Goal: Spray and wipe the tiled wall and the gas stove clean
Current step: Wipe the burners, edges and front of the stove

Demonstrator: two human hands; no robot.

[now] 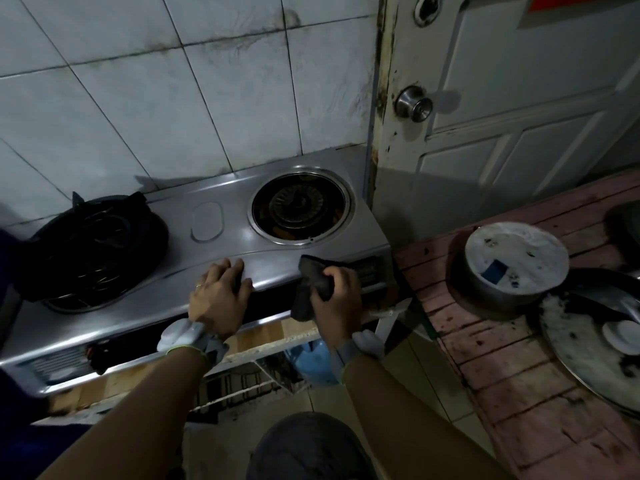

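Cloth (pixel 312 276) gripped by right hand (pixel 337 301) touches gas stove (pixel 239 237) front edge

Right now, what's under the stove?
The stove sits on a wooden board. Below that show a wire rack and a blue container. Farther back is dark and hidden by the stove.

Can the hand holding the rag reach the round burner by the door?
Probably yes. The right hand grips the rag at the front edge of the stove, and only bare steel lies between it and that uncovered burner.
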